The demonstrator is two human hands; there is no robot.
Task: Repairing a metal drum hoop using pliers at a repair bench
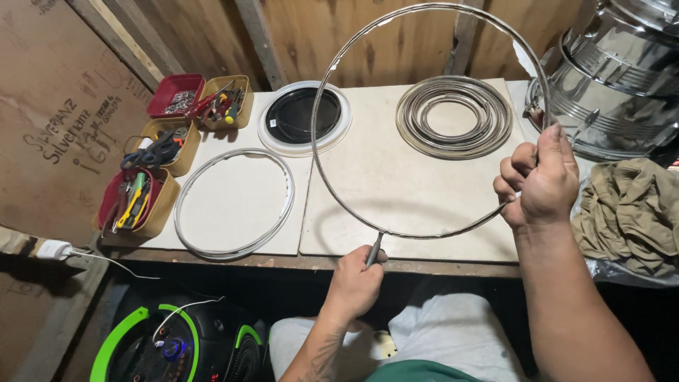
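A large thin metal hoop is held upright above the white tabletop. My right hand grips its right side in a fist. My left hand is closed around a small grey-handled tool whose tip touches the hoop's bottom edge near the table's front. A flat metal ring lies on the table to the left. A stack of several metal hoops lies at the back right. A black disc in a white rim sits at the back centre.
Red and yellow trays of hand tools and screws line the table's left edge. Shiny chrome drum shells stand at the right, with a crumpled khaki cloth below them. A black and green speaker sits on the floor at the left.
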